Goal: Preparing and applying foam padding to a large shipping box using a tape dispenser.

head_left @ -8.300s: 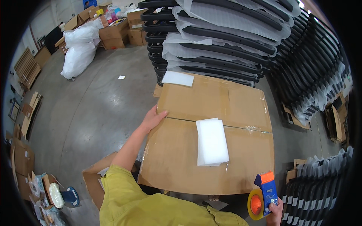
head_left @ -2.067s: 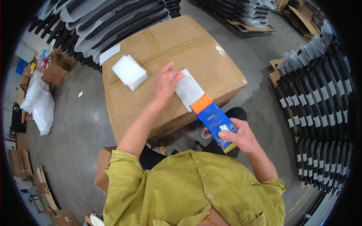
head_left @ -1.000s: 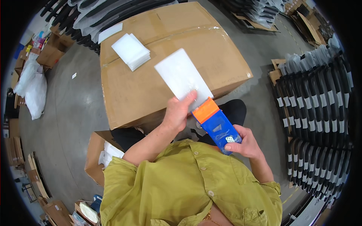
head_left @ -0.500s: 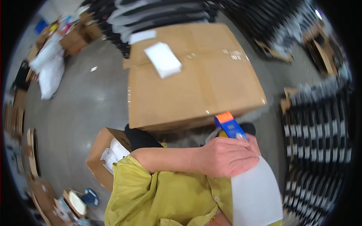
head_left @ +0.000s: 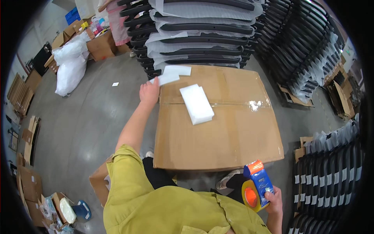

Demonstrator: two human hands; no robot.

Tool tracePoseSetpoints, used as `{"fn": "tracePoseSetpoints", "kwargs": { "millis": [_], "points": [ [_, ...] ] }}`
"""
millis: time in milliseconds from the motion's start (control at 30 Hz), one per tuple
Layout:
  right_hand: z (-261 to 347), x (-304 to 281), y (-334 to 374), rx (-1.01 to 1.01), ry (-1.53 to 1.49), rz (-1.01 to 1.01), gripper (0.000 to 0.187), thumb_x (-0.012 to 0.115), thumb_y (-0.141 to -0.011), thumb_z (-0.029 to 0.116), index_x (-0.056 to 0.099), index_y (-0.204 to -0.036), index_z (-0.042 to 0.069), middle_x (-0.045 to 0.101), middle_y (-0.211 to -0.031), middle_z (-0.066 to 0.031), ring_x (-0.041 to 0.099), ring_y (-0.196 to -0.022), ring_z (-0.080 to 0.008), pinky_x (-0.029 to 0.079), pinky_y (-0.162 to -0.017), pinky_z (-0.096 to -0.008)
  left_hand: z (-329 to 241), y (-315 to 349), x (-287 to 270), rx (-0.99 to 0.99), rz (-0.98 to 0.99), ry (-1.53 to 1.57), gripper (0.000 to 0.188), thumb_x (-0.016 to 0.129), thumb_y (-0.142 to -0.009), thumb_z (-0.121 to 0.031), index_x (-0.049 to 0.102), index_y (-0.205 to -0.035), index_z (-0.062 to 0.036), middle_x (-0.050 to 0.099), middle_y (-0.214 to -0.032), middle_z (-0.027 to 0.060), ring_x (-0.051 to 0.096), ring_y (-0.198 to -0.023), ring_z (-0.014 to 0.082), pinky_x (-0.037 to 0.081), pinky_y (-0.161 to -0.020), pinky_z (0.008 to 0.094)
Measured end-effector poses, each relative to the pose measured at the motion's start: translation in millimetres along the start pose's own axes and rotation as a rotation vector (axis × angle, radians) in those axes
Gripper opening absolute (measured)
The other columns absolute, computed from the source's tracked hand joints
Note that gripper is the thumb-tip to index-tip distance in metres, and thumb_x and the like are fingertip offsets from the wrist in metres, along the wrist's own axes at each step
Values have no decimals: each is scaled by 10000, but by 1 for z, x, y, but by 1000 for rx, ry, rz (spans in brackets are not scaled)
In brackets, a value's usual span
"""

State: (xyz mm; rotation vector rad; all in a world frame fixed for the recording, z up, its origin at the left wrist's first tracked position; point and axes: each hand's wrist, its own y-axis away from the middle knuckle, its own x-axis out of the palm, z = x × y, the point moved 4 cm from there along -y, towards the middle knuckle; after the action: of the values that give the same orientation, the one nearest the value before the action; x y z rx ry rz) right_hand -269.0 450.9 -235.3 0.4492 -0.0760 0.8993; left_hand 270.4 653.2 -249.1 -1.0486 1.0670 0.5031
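My left arm reaches out to the far left corner of a large cardboard box (head_left: 210, 144). There my left hand (head_left: 149, 92) is closed on the edge of a white foam pouch (head_left: 166, 80), which overlaps another white pouch (head_left: 182, 70) lying on the corner. A small stack of white foam pouches (head_left: 196, 104) rests on the box top, left of its middle. Low on the right, my right hand (head_left: 274, 199) grips a blue tape dispenser (head_left: 261, 185) with an orange top and a yellow tape roll, in front of the box's near edge.
Black curved frames with white wrapping (head_left: 206, 39) are stacked right behind the box. More black frames (head_left: 327, 175) stand at the right. An open carton (head_left: 98, 180) sits by my left side. White sacks (head_left: 72, 68) and a person in pink (head_left: 118, 25) are at the far left.
My left hand has gone from beside the tape dispenser to the box's far left corner. The white pouch against my front is no longer there. My right hand and the dispenser are lower.
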Motion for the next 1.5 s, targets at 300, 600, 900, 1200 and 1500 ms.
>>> {"fn": "tracePoseSetpoints", "kwargs": {
  "millis": [300, 600, 900, 1200, 1500],
  "points": [
    [7, 19, -14, 55, 16, -98, 451, 747, -636, 209, 567, -928, -84, 633, -831, -105, 601, -677, -130, 482, -642, -237, -50, -20, 59, 121, 113, -1, 380, 457, -800, -135, 458, -1179, -155, 556, -911, 162, 560, -852, 290, 400, -814, 394],
    [7, 33, -20, 110, 16, -47, 470, 739, -642, 173, 554, -960, -119, 632, -855, -154, 623, -720, -178, 506, -695, -297, -44, -34, 63, 146, 144, -42, 422, 431, -850, -380, 446, -1212, -162, 505, -1120, 203, 466, -1038, 315, 243, -968, 490],
    [-1, 29, -13, 140, 28, -33, 470, 739, -638, 166, 556, -963, -121, 633, -862, -159, 626, -740, -195, 506, -706, -309, -40, -30, 42, 60, 193, 63, 556, 428, -784, -579, 491, -1186, -201, 471, -1201, 135, 287, -1209, 373, 98, -976, 607],
    [5, 36, -9, 138, 43, 14, 463, 739, -634, 162, 556, -955, -117, 633, -857, -157, 625, -742, -195, 503, -715, -318, -84, 6, 6, 254, 34, 769, 655, 549, -729, -531, 455, -1207, -94, 365, -1294, 184, 251, -1245, 358, 186, -983, 565],
    [-11, 16, 7, 86, 33, 43, 468, 748, -623, 200, 561, -931, -99, 632, -833, -132, 608, -687, -147, 496, -659, -267, -130, 62, -28, 579, 358, 384, 666, 512, -732, -577, 431, -1236, -149, 364, -1268, 214, 308, -1199, 372, 223, -977, 511]
  ]
}}
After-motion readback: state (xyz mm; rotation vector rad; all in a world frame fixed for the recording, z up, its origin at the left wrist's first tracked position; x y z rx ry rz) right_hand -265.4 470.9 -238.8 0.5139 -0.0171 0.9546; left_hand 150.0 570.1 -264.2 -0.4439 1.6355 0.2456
